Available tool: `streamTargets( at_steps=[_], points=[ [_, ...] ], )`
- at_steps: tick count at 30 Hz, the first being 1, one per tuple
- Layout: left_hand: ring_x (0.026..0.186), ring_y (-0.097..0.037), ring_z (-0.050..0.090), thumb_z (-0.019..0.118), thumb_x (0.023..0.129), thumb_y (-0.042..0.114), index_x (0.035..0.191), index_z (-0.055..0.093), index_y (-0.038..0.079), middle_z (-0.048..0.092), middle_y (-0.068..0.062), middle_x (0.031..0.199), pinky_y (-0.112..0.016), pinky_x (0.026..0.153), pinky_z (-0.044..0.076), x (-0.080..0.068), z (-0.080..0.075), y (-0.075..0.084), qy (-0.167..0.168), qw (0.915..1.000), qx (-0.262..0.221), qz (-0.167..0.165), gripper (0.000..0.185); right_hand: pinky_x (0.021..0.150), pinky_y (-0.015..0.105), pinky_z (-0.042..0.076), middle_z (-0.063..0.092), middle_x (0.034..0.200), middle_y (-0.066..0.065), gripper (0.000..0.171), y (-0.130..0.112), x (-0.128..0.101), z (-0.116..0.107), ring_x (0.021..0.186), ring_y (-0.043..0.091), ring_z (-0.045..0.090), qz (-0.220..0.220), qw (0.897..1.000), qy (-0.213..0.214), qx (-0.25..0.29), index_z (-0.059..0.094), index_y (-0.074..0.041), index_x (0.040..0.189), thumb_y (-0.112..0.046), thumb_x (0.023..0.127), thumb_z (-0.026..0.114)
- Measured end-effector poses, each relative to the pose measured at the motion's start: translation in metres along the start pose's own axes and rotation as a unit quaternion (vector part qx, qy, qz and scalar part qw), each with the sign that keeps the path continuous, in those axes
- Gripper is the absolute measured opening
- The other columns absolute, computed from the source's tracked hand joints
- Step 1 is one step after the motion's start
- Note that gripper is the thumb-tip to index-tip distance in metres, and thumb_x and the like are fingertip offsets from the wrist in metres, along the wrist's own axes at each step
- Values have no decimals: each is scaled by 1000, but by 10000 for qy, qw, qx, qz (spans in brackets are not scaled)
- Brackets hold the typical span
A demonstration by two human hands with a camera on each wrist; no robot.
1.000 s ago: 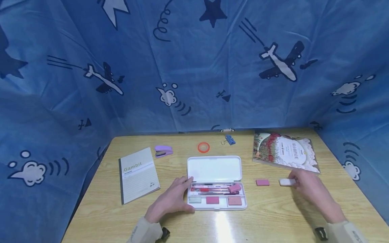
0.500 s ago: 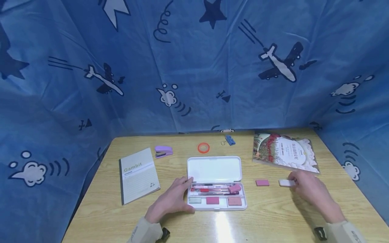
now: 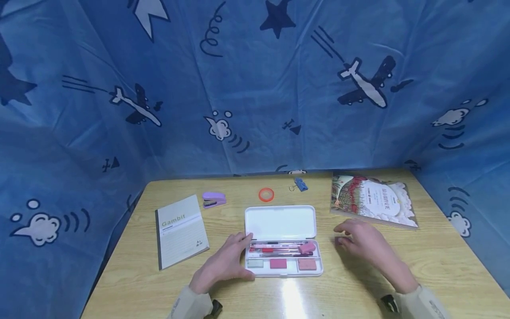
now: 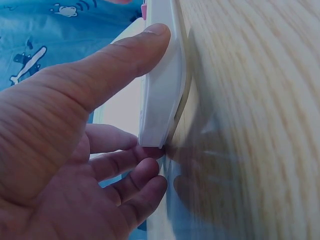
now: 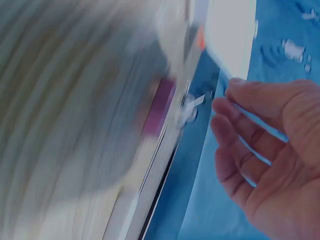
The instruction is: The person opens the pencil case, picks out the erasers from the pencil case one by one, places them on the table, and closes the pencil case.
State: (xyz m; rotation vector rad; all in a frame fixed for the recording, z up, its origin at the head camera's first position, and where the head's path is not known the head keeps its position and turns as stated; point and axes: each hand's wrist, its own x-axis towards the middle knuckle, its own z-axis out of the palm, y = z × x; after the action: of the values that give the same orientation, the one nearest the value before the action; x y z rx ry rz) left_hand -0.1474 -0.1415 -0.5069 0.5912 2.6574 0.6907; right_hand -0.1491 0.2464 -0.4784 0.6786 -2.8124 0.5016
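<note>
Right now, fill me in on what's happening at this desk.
A person sits at a wooden table. Their left hand rests against the left end of an open white pencil case holding pens and erasers. Their right hand hovers open over a pink eraser beside the case.

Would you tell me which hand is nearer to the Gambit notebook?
Left. The left hand rests against the pencil case just right of the Gambit notebook; the right hand lies beyond the case.

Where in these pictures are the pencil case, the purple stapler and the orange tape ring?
pencil case (image 3: 280, 221): head view, on the open white lid.
purple stapler (image 3: 214, 199): head view, on its top.
orange tape ring (image 3: 260, 195): head view, on its left rim.
</note>
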Motion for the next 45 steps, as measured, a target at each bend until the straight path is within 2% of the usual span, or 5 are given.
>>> streamTargets(
  at_steps=[10,16,25,37,45],
  points=[
    [148,-32,36,92,69,44,158,33,7,37,-14,162,-50,122,37,1,1,0,11,10000,6,21,113,73,31,59,74,88,-5,16,-40,22,27,81,12,66,-832,9952,-474,179,80,-18,94,-10,81,82],
    [147,-31,37,92,69,44,158,33,7,38,-13,161,-49,122,37,1,1,0,3,10000,9,28,113,62,19,46,65,79,-7,16,-46,27,35,73,5,53,-679,9944,-808,69,81,-20,93,-9,81,82],
    [144,-31,38,91,69,44,158,33,6,40,-13,160,-48,121,38,0,0,0,-13,10000,30,65,113,59,18,41,57,73,-9,12,-49,33,41,67,5,45,-777,9940,-758,-100,75,-20,79,-10,82,80],
    [145,-31,38,92,69,43,158,34,7,39,-12,160,-48,121,38,1,1,0,-6,10000,11,27,113,60,20,47,63,81,-11,16,-51,27,29,72,4,55,-571,9966,-595,36,69,-22,87,-16,79,81],
    [145,-31,38,92,69,43,158,33,6,40,-13,160,-48,121,38,0,-1,0,13,10000,53,79,113,58,18,46,63,78,-12,9,-36,13,15,68,-2,52,-320,9977,-479,346,72,-20,91,-20,86,79]
  ],
)
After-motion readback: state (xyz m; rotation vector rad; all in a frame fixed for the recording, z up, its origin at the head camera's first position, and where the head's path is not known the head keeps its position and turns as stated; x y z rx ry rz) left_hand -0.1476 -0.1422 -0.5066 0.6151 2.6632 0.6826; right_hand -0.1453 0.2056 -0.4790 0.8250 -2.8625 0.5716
